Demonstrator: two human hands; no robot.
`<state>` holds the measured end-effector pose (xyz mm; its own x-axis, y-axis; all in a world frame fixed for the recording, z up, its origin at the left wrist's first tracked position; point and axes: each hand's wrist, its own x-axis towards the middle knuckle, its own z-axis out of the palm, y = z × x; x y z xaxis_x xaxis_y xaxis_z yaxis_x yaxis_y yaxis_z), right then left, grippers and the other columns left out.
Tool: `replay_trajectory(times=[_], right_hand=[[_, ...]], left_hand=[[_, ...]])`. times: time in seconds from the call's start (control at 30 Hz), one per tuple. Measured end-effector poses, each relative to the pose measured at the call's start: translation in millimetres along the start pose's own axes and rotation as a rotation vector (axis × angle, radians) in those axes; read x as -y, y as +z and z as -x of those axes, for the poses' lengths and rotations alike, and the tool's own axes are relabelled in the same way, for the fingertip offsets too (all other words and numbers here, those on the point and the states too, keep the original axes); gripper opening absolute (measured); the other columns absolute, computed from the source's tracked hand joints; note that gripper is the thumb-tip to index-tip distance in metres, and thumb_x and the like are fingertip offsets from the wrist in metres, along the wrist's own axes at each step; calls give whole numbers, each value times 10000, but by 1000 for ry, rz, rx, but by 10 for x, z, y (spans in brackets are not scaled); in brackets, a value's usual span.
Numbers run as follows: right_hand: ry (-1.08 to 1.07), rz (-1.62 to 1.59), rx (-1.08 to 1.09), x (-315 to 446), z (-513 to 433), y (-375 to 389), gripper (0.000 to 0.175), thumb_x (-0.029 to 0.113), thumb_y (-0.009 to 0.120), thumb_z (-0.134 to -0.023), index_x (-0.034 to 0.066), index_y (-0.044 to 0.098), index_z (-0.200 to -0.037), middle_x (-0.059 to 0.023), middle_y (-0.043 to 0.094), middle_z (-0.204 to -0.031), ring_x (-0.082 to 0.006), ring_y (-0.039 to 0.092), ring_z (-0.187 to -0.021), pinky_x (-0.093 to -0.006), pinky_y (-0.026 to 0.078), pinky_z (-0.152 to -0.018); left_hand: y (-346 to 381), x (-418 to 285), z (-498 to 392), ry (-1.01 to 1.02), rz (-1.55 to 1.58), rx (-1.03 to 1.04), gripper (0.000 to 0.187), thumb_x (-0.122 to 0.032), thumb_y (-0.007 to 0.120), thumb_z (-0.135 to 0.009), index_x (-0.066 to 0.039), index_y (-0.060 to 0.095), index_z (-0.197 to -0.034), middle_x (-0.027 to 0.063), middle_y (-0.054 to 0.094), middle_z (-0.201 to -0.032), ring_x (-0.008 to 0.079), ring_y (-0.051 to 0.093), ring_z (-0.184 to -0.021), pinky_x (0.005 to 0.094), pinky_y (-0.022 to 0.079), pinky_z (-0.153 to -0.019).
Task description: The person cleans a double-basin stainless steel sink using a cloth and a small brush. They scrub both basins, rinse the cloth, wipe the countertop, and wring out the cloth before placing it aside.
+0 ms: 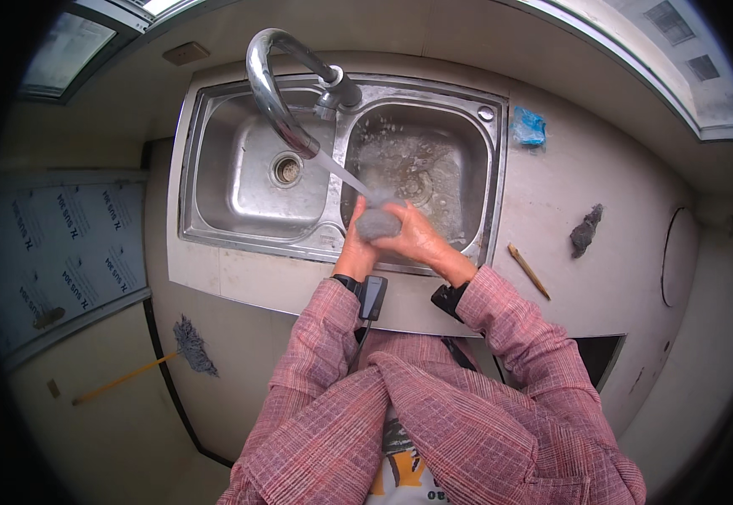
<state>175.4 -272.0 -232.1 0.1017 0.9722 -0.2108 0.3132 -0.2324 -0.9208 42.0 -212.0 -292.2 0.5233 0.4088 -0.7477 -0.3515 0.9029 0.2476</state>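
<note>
My left hand (pixel 358 252) and my right hand (pixel 422 238) meet over the near left corner of the right sink basin (pixel 461 145). Between them they hold a grey rounded scrubbing pad (pixel 378 225); its exact material is not clear. From the curved chrome tap (pixel 265 82) a stream of water (pixel 345 175) runs down onto the hands and splashes there. Shallow, murky water with foam lies on the basin floor. Both wrists carry black straps, and a small dark device (pixel 373 298) sits at my left wrist.
The left basin (pixel 259 208) shows a drain (pixel 287 169). On the right counter lie a blue plastic packet (pixel 529 127), a dark grey wad (pixel 586 231) and a short wooden stick (pixel 529 272). A mop (pixel 195 346) with a yellow handle is on the lower left.
</note>
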Motion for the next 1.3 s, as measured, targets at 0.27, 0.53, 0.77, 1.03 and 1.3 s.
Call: replay_trajectory(times=[0.27,0.53,0.77,1.03,1.3], right_hand=[[-1,122,-249,493,528,-4,397,371,752,-699,59,671,-931,-181,580,-927,-373,632,-802,-436,520,-699],[299,90,-323,-85,-164,-439,387,371,649,-759,29,682,-935,-236,673,-840,-395,650,-835,-426,517,-740],[-54,272,-170,594,557,-123,332,347,658,-746,54,686,-898,-234,623,-1030,-401,633,-910,-438,524,-764],[345,314,-70,-591,-720,-406,615,557,562,-820,51,639,-1162,-274,598,-1158,-429,563,-1100,-452,447,-958],[469,504,-198,-1489,-954,-155,456,263,634,-833,157,553,-1270,-256,511,-1283,-417,536,-1153,-472,465,-952]], left_hand=[[335,143,299,13,-172,80,435,-427,517,-957,-84,556,-1222,65,624,-1086,180,611,-985,319,500,-849],[853,415,299,118,-78,-190,471,-396,359,-1020,-27,496,-1279,102,582,-1206,236,564,-1129,411,475,-951],[376,237,375,30,-117,261,421,-450,444,-977,-87,545,-1165,55,605,-1071,194,622,-939,368,532,-817],[496,113,308,206,50,-103,476,-369,472,-980,-21,459,-1306,136,522,-1314,277,493,-1248,476,394,-1061],[161,-108,269,29,-73,-83,967,-421,648,-869,-108,2,-1517,212,-22,-1560,375,16,-1452,677,224,-1062]])
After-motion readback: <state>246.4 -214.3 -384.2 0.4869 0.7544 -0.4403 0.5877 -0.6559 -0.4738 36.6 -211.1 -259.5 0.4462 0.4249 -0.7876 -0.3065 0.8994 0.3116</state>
